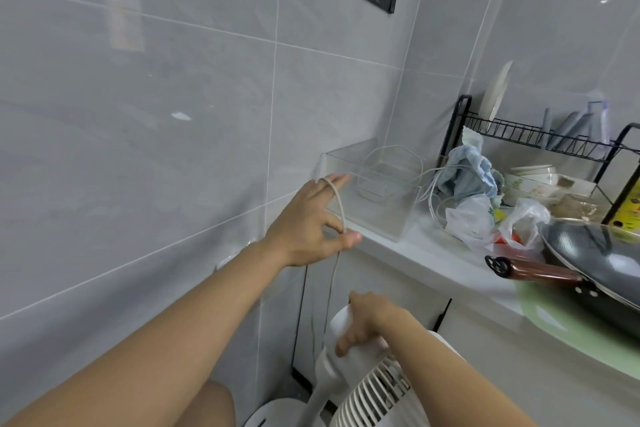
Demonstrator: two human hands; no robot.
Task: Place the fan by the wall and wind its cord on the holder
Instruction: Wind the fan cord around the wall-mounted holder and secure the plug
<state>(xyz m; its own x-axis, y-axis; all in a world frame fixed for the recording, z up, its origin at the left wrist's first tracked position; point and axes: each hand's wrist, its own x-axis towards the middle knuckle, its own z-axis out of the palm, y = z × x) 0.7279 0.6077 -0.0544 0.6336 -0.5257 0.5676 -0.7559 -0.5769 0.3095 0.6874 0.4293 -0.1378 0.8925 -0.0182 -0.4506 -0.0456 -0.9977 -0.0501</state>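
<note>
- Left hand (308, 225) is raised beside the tiled wall (138, 114), fingers spread. The thin beige cord (337, 201) is looped over the fingers and pinched against the thumb, then drops straight down toward the fan.
- Right hand (367, 321) grips the rounded white motor housing at the back of the fan (363, 378), fingers wrapped over the top.
- Fan sits low, at the foot of the white cabinet (415, 288), near the wall corner. Grille faces bottom right; round base is partly visible at the bottom edge.
- Clear plastic box (374, 184) stands on the countertop (433, 253) just past the left hand, against the wall, with coiled white wire inside.
- Further right on the counter: plastic bags (485, 222), blue cloth (467, 170), wok (595, 260), black dish rack (540, 135).
- Cannot tell which item is the cord holder.
</note>
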